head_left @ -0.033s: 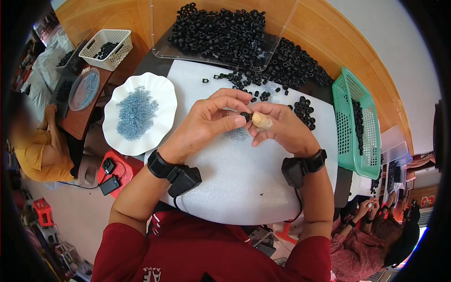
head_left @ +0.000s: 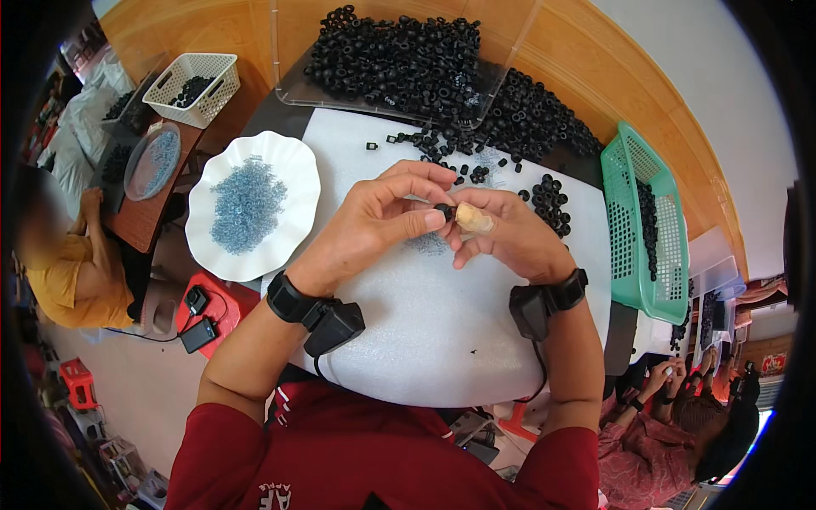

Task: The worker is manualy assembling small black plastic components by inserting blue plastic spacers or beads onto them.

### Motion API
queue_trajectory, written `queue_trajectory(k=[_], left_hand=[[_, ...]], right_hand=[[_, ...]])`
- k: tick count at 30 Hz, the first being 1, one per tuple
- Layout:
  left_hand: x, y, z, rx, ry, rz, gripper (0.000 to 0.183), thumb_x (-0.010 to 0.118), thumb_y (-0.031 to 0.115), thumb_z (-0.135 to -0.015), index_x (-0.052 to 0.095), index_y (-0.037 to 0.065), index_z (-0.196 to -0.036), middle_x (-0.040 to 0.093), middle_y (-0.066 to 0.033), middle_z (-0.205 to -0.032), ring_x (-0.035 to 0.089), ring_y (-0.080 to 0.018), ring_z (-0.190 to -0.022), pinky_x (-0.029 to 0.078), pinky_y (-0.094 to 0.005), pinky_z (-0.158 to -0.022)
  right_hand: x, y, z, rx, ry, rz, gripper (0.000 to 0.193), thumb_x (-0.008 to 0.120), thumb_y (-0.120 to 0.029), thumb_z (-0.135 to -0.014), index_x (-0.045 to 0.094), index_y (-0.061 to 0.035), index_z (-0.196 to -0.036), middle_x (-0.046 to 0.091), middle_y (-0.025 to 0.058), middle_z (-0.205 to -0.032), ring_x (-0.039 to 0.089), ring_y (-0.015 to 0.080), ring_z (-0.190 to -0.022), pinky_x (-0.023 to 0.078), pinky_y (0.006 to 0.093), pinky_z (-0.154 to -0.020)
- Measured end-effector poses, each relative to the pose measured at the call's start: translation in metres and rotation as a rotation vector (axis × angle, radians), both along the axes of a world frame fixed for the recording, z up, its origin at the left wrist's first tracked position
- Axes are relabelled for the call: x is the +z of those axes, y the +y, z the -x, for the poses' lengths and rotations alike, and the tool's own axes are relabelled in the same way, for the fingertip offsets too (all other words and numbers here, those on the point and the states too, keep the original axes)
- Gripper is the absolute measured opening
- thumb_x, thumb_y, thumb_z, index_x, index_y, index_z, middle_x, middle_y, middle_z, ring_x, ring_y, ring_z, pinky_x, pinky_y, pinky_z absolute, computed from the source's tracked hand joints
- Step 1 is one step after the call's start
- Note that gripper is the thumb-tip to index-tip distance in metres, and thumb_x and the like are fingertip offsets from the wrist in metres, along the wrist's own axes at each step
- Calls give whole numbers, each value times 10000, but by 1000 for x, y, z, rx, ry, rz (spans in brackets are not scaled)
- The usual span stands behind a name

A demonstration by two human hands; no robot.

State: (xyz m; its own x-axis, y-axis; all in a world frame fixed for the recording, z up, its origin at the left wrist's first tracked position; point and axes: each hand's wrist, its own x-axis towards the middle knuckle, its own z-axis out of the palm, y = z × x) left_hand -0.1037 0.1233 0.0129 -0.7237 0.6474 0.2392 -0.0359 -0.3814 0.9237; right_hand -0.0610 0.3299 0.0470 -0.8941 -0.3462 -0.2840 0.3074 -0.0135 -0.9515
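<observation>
Over a white foam sheet (head_left: 408, 340), my two hands meet at a small round black plastic part (head_left: 444, 210). My left hand (head_left: 361, 223) pinches it between thumb and fingers. From the other side, the thumb of my right hand (head_left: 523, 238), wrapped in a beige covering, presses at the part, its fingers curled. Whether the right fingers hold a second piece is hidden. Under the hands lies a small heap of bluish wiry bits (head_left: 427, 244), like tiny springs. Loose black parts (head_left: 551, 204) lie just beyond the right hand.
A scalloped white plate (head_left: 297, 170) of bluish springs stands left. At the back, a clear bin (head_left: 297, 98) holds many black parts, with more heaped beside it. A green basket (head_left: 625, 246) is at right. Co-workers sit at both sides; a red stool (head_left: 234, 297) stands left.
My right hand and wrist have shifted very slightly to the left. The left hand and the black part look the same.
</observation>
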Motion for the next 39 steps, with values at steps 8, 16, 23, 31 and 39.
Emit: queue_trajectory(k=[8, 16, 23, 31, 39], left_hand=[[2, 5, -5, 126, 242, 65, 239, 656, 61, -876, 632, 23, -1111, 537, -111, -1244, 563, -182, -1097, 474, -319, -931], [8, 4, -7, 222, 411, 147, 245, 651, 77, -881, 655, 40, -1123, 599, -108, -1165, 583, -198, -1081, 470, -328, -941], [8, 5, -6, 310, 499, 163, 248, 646, 67, -871, 660, 20, -1114, 631, -124, -1120, 615, -208, -1001, 497, -309, -862], [9, 5, -8, 380, 553, 204, 242, 660, 59, -859, 669, 25, -1099, 638, -124, -1078, 628, -205, -909, 510, -296, -792], [8, 7, -9, 385, 542, 222, 235, 674, 74, -854, 672, 21, -1084, 648, -112, -1010, 622, -191, -868, 509, -290, -751]], right_hand=[[-19, 3, 2, 84, -56, 463, 332, 581, -338, -957, 606, -29, -1076, 612, 18, -898, 583, 106, -775, 514, 310, -695], [-25, 6, 4, 77, -67, 494, 350, 592, -359, -947, 604, -30, -1068, 640, 48, -897, 597, 112, -746, 522, 316, -676], [-8, 3, 1, -25, 9, 259, 300, 620, -335, -935, 631, -43, -1001, 637, 44, -875, 598, 100, -739, 533, 303, -669], [2, 4, -1, -179, 157, 32, 238, 689, -255, -886, 654, -33, -962, 627, 29, -821, 604, 91, -682, 545, 251, -635], [5, 6, -2, -205, 197, -27, 221, 675, -220, -881, 654, -23, -977, 627, 31, -814, 612, 94, -668, 538, 250, -640]])
